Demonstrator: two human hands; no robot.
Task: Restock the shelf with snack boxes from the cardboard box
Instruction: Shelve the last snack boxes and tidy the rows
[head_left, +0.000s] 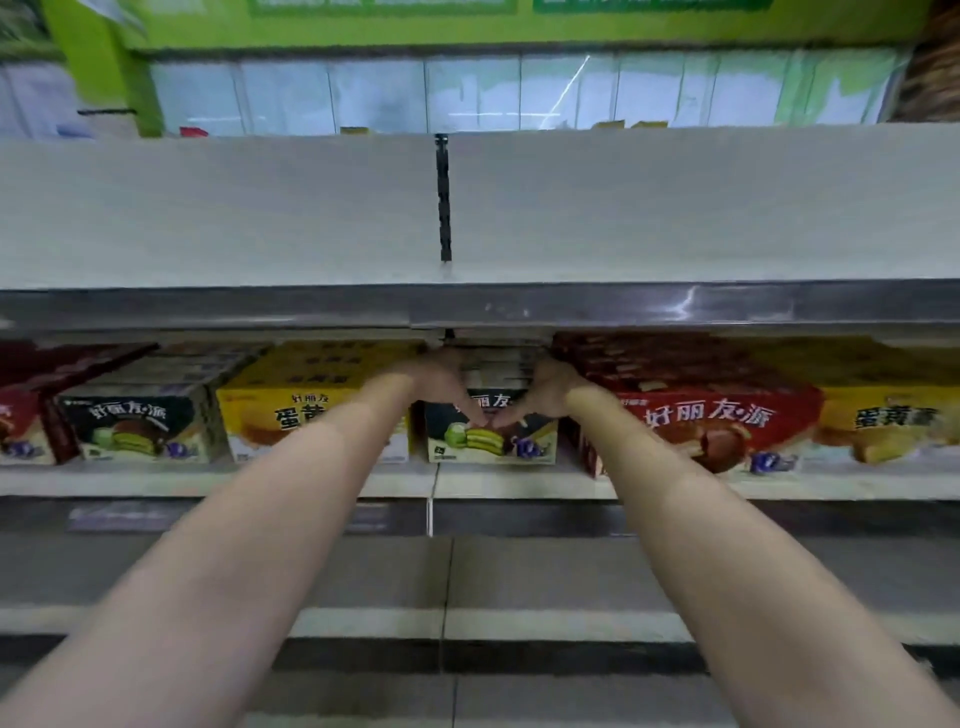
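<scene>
A dark green snack box (493, 448) stands on the middle shelf (519, 486), in a gap between a yellow box (306, 410) and a red box (706, 415). My left hand (441, 382) holds its upper left side and my right hand (545, 389) its upper right side. Both thumbs lie on the front face and nearly meet at its middle. The fingers reach back along the box under the shelf above and are mostly hidden. The cardboard box is out of sight.
A second dark green box (135, 426) and a dark red one (21, 415) stand further left; another yellow box (893, 421) stands far right. The upper shelf (234, 208) is a bare grey board with a black slotted upright (443, 197). Lower shelf edges run below.
</scene>
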